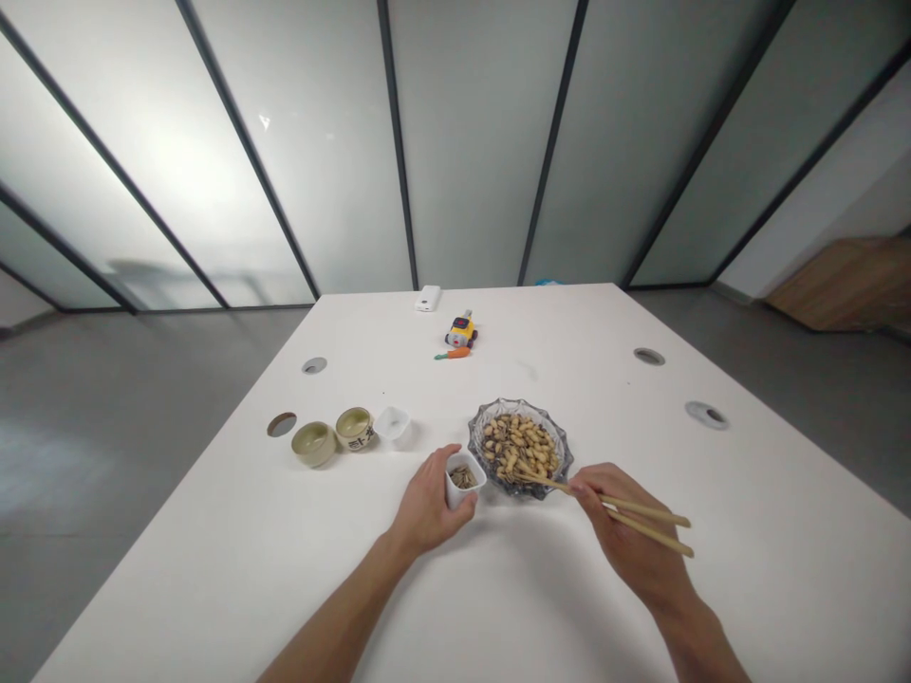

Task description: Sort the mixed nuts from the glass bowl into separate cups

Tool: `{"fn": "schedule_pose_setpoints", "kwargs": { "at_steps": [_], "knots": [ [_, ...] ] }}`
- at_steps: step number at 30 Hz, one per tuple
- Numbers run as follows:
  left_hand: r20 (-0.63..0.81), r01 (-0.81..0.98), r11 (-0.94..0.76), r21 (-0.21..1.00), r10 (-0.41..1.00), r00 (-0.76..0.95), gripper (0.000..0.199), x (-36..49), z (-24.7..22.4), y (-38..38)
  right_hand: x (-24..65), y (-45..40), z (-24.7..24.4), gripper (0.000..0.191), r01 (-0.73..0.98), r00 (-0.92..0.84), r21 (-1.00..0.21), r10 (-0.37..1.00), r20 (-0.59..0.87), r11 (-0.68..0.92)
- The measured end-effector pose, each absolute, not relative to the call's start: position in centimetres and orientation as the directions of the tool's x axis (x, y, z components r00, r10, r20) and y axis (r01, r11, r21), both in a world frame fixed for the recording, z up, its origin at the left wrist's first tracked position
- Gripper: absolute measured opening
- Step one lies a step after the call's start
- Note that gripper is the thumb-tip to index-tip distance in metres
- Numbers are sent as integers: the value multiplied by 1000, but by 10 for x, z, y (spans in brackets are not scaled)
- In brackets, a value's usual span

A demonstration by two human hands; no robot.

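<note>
Olive-green cups point(314, 445) are sitting leftmost, white cup point(399, 437) standing beside them. Left hand point(430, 503): fingers wrapping a white tub point(454, 493) of seeds point(463, 476). Glass bowl point(502, 409) is sitting just right of it, holding nuts point(535, 442) and seeds, chopsticks point(644, 509) dipping in. Right hand point(630, 522): fingers pinching those chopsticks.

Cup point(455, 492) left, bowl point(563, 448) right — toy car point(462, 331) behind
</note>
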State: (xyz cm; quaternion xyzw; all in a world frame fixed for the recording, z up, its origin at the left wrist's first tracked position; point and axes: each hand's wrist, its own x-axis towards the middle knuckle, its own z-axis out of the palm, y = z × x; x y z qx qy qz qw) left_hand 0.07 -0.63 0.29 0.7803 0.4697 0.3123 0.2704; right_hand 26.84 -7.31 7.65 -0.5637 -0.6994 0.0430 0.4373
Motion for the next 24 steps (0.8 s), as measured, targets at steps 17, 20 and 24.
{"fn": "schedule_pose_setpoints", "kwargs": {
  "at_steps": [17,20,24],
  "knots": [
    [219,569,-400,719,907,361,65,1,5,-7,274,-75,79,25,742,-7,-535,803,596,404],
    [222,561,-400,725,906,360,64,1,6,-7,275,-77,81,26,723,103,-588,785,611,363],
    [224,558,-404,725,904,363,65,1,7,-7,265,-77,79,28,606,210,-710,789,577,358]
  ]
}}
